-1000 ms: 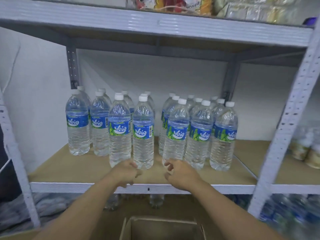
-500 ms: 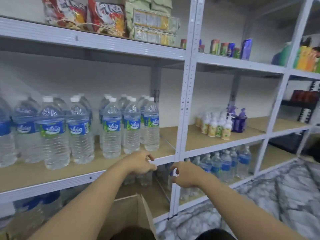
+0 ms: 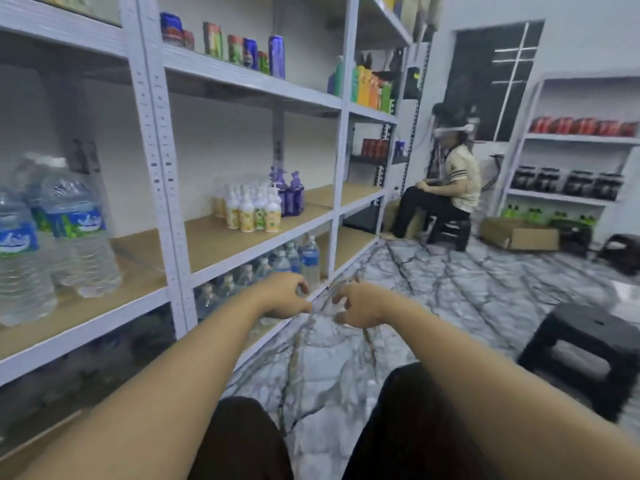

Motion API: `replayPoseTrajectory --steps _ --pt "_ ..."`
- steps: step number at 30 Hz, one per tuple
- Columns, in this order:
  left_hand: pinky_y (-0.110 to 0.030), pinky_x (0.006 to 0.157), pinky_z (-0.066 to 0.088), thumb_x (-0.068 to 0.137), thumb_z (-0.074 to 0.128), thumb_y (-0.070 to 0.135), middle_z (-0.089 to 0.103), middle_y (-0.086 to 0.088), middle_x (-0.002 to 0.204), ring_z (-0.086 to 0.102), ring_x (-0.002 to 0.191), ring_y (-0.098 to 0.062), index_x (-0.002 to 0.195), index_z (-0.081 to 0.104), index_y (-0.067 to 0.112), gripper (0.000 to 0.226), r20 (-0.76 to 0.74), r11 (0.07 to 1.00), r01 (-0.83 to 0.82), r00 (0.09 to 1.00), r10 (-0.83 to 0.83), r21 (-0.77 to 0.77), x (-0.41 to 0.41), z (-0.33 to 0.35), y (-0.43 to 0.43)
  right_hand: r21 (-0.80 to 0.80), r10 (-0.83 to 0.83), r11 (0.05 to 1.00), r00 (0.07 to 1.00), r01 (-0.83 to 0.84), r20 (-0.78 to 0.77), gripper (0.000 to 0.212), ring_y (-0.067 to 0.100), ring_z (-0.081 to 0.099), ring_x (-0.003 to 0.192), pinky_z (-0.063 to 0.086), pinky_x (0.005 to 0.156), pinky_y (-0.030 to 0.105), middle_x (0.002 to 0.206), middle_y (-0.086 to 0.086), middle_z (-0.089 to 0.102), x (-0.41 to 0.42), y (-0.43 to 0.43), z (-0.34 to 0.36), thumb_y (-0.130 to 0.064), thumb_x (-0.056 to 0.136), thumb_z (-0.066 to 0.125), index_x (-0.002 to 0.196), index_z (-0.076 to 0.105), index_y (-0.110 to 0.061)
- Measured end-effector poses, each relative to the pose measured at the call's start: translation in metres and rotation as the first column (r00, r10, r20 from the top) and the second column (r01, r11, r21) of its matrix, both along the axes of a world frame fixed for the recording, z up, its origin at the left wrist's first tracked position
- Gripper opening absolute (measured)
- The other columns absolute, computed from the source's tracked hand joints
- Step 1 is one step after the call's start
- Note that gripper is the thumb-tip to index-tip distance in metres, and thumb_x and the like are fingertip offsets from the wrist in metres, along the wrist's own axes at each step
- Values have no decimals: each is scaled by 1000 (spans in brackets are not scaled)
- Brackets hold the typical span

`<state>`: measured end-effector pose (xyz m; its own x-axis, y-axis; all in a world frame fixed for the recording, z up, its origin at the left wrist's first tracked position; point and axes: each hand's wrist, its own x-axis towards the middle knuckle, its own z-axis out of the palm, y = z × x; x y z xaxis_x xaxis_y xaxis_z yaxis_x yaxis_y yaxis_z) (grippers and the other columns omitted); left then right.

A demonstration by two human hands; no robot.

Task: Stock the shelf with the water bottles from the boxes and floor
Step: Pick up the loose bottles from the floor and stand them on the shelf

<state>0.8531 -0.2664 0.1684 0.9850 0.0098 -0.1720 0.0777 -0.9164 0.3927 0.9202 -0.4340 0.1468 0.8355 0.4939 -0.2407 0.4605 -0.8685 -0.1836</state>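
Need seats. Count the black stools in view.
2: near stool front right, far stool under the seated person. A dark shape far right may be a third.

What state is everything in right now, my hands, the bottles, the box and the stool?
left hand, empty, fingers loosely curled
right hand, empty, fingers loosely curled
water bottles on the middle shelf, upright, capped
water bottles on the bottom shelf, upright
pump bottles, upright, clustered
cardboard box, on the floor, too blurred to tell if open
black stool, upright on the floor
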Motion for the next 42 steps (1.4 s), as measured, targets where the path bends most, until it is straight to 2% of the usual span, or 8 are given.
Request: replayPoseTrajectory --steps 11,15,18,29,32,34,38,42 --pt "-31 87 49 93 61 33 62 -2 119 59 104 -20 128 52 17 40 -124 985 126 982 -140 -117 45 -97 -87 -33 -262 965 952 260 -159 52 30 46 131 41 104 38 147 9 46 -3 -122 -77 -39 98 55 145 43 -23" --pt "-23 74 44 89 63 29 64 2 108 58 92 -16 122 55 18 36 -129 982 113 983 -133 -150 51 -149 -117 -28 -348 936 913 350 -211 54 27 46 132 39 104 33 144 8 51 2 -152 -128 -39 95 59 145 45 -22" --pt "-27 85 48 87 64 32 62 8 97 59 98 -16 117 56 21 32 -156 981 118 977 -142 -157 56 -197 -134 -53 -388 920 884 389 -261 56 27 46 132 39 104 32 145 8 50 12 -166 -173 -39 94 59 145 44 -20" --pt "-24 76 41 87 65 42 58 0 115 53 93 -15 126 51 20 47 -463 951 74 860 -214 -302 93 -384 -169 -129 -505 850 721 511 -474 71 28 47 132 39 103 31 147 14 47 76 -175 -353 -34 92 63 152 31 -13" --pt "-26 71 40 79 71 48 58 -2 108 57 93 -20 108 52 24 42 -535 960 112 810 -238 -258 96 -430 -177 -137 -531 832 700 538 -478 81 34 46 131 40 108 39 147 19 42 94 -168 -401 -41 89 65 153 25 -14" --pt "-30 81 46 68 77 55 57 -3 119 57 108 -22 119 52 22 65 -585 965 121 776 -238 -233 97 -458 -181 -147 -556 815 685 561 -471 91 38 45 131 40 108 45 146 22 41 104 -162 -428 -47 86 67 155 18 -13" --pt "-38 105 42 47 84 62 40 -5 148 41 135 -27 152 21 26 127 -618 965 178 742 -260 -191 90 -497 -188 -149 -591 787 661 599 -462 112 42 41 132 37 110 50 149 27 31 120 -151 -467 -51 81 71 157 -5 -21" --pt "-28 80 47 46 84 60 57 -6 130 58 113 -23 125 57 22 92 -657 965 205 708 -260 -162 80 -520 -186 -126 -630 755 659 643 -411 111 44 49 122 42 104 49 140 25 40 132 -151 -489 -46 79 74 155 -4 -27"
